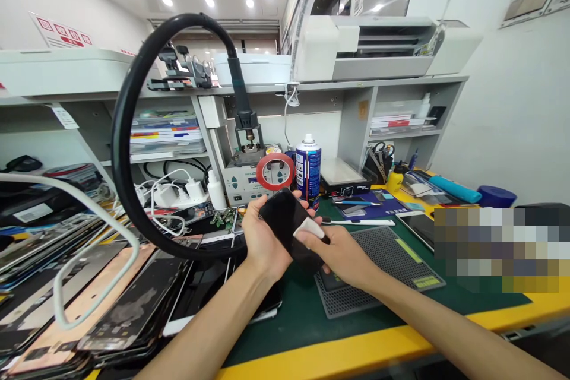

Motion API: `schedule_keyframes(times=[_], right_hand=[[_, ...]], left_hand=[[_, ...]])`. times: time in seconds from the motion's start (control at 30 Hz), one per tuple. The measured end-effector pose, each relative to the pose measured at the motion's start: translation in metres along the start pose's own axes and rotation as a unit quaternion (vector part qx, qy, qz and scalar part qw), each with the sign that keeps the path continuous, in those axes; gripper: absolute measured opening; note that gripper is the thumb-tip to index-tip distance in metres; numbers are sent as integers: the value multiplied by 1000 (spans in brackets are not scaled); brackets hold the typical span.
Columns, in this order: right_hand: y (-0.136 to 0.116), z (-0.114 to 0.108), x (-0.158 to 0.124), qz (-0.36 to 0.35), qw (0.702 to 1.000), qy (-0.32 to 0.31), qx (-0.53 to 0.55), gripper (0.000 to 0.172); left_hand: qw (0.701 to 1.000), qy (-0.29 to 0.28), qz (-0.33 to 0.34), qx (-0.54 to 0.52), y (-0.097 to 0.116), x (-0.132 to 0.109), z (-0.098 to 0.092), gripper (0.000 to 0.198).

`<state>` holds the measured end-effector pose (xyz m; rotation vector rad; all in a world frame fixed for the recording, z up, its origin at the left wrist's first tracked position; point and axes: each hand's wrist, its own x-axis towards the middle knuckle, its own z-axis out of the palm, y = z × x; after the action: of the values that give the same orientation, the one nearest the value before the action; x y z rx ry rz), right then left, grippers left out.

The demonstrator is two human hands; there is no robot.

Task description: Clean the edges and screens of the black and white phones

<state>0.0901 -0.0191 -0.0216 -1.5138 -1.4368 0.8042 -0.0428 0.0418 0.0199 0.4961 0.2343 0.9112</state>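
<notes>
A dark smartphone (281, 214) lies tilted in my left hand (260, 240), its black glass side facing me. The fingers of that hand wrap round the far edge of the phone. My right hand (345, 255) pinches a small white wiping cloth (310, 229) and presses it on the lower right part of the screen. Below my right hand lies a grey perforated mat (383, 261) on the green work mat (285, 332). Just behind the phone stands a blue spray can (308, 169) with a white cap.
Stacks of phone screens and parts (129, 297) fill the left side. A thick black hose (122, 124) arches up beside my left arm, and a white cable (95, 214) loops nearby. A roll of red tape (275, 171) leans on a control box. A white-handled brush (360, 222) lies behind the perforated mat.
</notes>
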Motion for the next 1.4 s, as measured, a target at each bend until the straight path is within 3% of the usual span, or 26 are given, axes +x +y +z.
schedule_keyframes(times=[0.13, 0.5, 0.7, 0.87, 1.2, 1.4], right_hand=[[0, 0, 2, -4, 1000, -21, -5, 40], [-4, 1, -3, -16, 998, 36, -54, 51], [-2, -2, -1, -28, 998, 45, -43, 61], [-1, -4, -1, -57, 998, 31, -12, 55], [-7, -1, -1, -36, 999, 3, -20, 39], [-10, 2, -3, -16, 1000, 12, 0, 41]], left_hand=[[1000, -7, -2, 26, -8, -4, 2, 48], [999, -32, -25, 33, -9, -6, -1, 48], [999, 23, -42, 15, -3, -2, 0, 51], [999, 36, -39, 6, -1, 1, -2, 51], [999, 18, -32, 12, -6, -2, -1, 51], [997, -56, -11, 57, -10, -7, -1, 51]])
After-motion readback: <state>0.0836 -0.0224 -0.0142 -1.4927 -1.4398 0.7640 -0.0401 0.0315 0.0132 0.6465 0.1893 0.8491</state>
